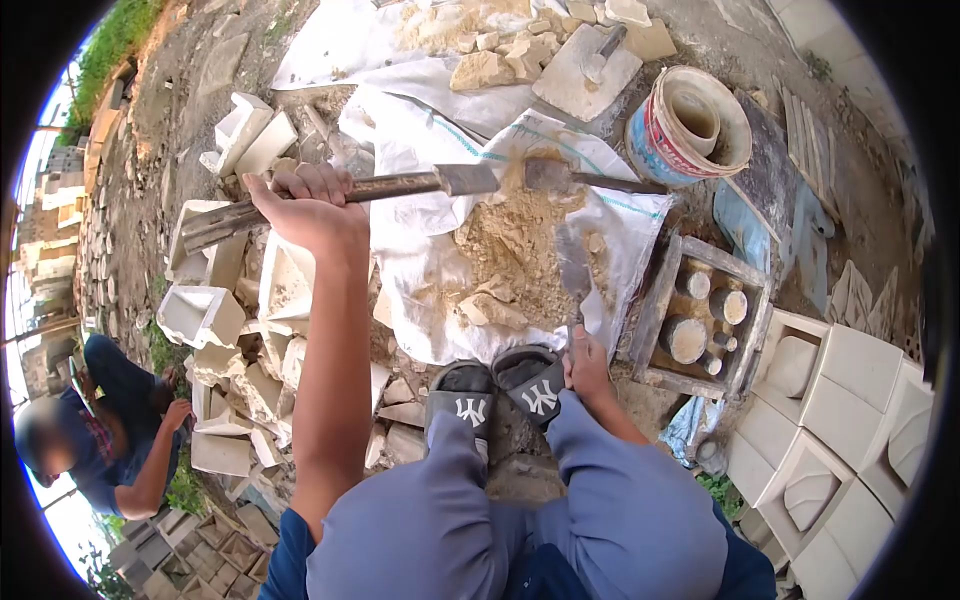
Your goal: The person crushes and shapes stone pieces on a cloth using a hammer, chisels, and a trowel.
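Observation:
My left hand (305,205) is wrapped around the wooden handle of a hammer (466,180), raised over the white sack sheet (415,290) with its metal head toward the middle. Down by my right sandal, my right hand (590,368) closes on the handle of a trowel (573,262). Its blade lies against a heap of crumbled yellowish material (510,250) with lumps in it. Just beyond the heap, a second metal-headed tool (548,175) rests on the sheet, its dark handle pointing right.
A bucket (648,130) stands at the upper right, near a board (590,85) with another trowel. Below it sits a wooden frame (655,300) holding several round pieces. Pale moulded blocks (840,365) line the right; broken blocks (240,390) crowd the left. A person (110,430) crouches at far left.

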Available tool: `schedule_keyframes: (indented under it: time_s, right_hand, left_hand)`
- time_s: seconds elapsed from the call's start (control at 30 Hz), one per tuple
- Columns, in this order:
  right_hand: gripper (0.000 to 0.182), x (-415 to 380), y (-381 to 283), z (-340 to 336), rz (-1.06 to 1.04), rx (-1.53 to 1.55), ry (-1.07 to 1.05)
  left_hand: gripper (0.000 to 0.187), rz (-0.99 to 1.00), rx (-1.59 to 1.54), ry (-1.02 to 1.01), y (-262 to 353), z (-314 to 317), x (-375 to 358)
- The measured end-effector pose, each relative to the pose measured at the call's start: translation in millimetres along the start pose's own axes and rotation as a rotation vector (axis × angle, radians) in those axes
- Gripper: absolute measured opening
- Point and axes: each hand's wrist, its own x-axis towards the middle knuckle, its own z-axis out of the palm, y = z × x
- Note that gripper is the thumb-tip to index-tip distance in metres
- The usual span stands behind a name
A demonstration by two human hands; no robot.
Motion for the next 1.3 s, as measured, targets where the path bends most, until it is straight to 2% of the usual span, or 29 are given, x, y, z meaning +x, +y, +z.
schedule_keyframes:
  time_s: [0.03, 0.1, 0.17, 0.23, 0.27, 0.3, 0.37, 0.4, 0.47, 0.5, 0.57, 0.63, 0.7, 0.77, 0.8, 0.87, 0.9, 0.97, 1.0, 1.03, 1.1, 1.17, 1.23, 1.3]
  right_hand:
    - [0.052, -1.8, -4.4, 0.8, 0.066, 0.127, 0.032]
    - [0.052, 7.2, 0.2, -2.2, 0.05, 0.196, 0.031]
    - [0.055, 12.2, -10.3, -3.0, 0.036, 0.244, 0.051]
    - [0.055, 17.9, -13.4, -2.6, 0.062, 0.24, 0.061]
    - [0.056, 21.0, -14.6, -3.1, 0.082, 0.235, 0.062]
    - [0.056, 23.0, -14.8, -3.1, 0.081, 0.231, 0.075]
    - [0.057, 28.5, -13.0, 0.7, 0.071, 0.298, 0.084]
    - [0.058, 29.8, -11.3, 1.0, 0.092, 0.364, 0.087]
    - [0.059, 31.0, -8.3, -0.4, 0.099, 0.377, 0.083]
    - [0.059, 31.0, -7.8, -1.3, 0.104, 0.391, 0.07]
    - [0.058, 29.8, -8.2, -1.3, 0.109, 0.395, 0.089]
    - [0.058, 26.1, -8.8, -2.1, 0.119, 0.396, 0.095]
    - [0.058, 22.5, -10.4, -1.7, 0.087, 0.329, 0.095]
    - [0.058, 19.4, -11.3, -3.4, 0.081, 0.326, 0.11]
    - [0.058, 18.0, -11.9, -5.2, 0.084, 0.327, 0.127]
    - [0.058, 15.9, -14.9, -9.2, 0.108, 0.344, 0.138]
    - [0.058, 14.4, -15.7, -10.9, 0.139, 0.368, 0.138]
    - [0.058, 13.4, -14.2, -15.6, 0.141, 0.385, 0.141]
    - [0.057, 13.5, -13.0, -16.7, 0.135, 0.397, 0.132]
    - [0.056, 13.3, -12.1, -17.7, 0.13, 0.41, 0.122]
    - [0.057, 9.9, -19.6, -21.0, 0.142, 0.408, 0.125]
    - [0.06, 9.6, -20.0, -21.6, 0.171, 0.393, 0.127]
    - [0.06, 10.0, -15.2, -24.0, 0.17, 0.371, 0.13]
    - [0.061, 12.4, -13.7, -22.6, 0.165, 0.345, 0.105]
  left_hand:
    - [0.057, 0.005, -0.003, -0.002, -4.5, 1.7, 10.0]
    - [0.059, -0.052, -0.127, 0.132, -24.6, -5.6, 30.0]
    - [0.057, -0.101, -0.176, 0.049, -52.5, -34.4, 51.9]
    - [0.051, -0.292, -0.232, 0.348, -88.3, -57.3, 74.3]
    - [0.041, -0.335, -0.297, 0.342, -113.6, -92.2, 95.3]
    - [0.035, -0.328, -0.235, 0.401, -119.6, -100.8, 92.3]
    - [0.029, -0.357, -0.046, 0.302, -111.5, -106.7, 66.8]
    - [0.029, -0.365, -0.047, 0.297, -103.8, -102.5, 51.9]
    - [0.039, -0.34, 0.43, 0.414, -93.2, -79.6, 14.5]
    - [0.039, -0.349, 0.428, 0.408, -98.3, -67.4, -2.9]
    - [0.034, 0.193, 0.898, 0.105, -114.2, -38.4, -40.2]
    - [0.025, 0.15, 0.923, -0.417, -130.3, -4.9, -62.9]
    - [0.019, -0.007, 0.847, -0.889, -169.3, 15.9, -68.9]
    - [0.019, 0.45, 0.929, -1.183, -227.7, 16.7, -66.0]
    - [0.019, 0.45, 0.915, -1.186, -243.9, 20.3, -63.5]
    - [0.024, 0.443, 1.055, -1.432, -267.1, 31.2, -63.4]
    - [0.024, 0.436, 1.043, -1.437, -273.6, 37.9, -63.4]
    - [0.027, 0.196, 1.301, -1.478, -286.4, 46.0, -62.8]
    - [0.023, 0.3, 1.283, -1.531, -291.4, 46.0, -63.7]
    - [0.023, 0.293, 1.275, -1.542, -295.6, 45.9, -62.9]
    - [0.018, 0.563, 1.314, -1.625, -306.0, 44.5, -59.5]
    - [0.016, 0.531, 1.396, -1.684, -314.5, 46.5, -58.1]
    - [0.021, 0.706, 1.433, -1.732, -318.5, 46.8, -59.8]
    - [0.024, 0.746, 1.532, -1.764, -313.5, 51.3, -69.1]
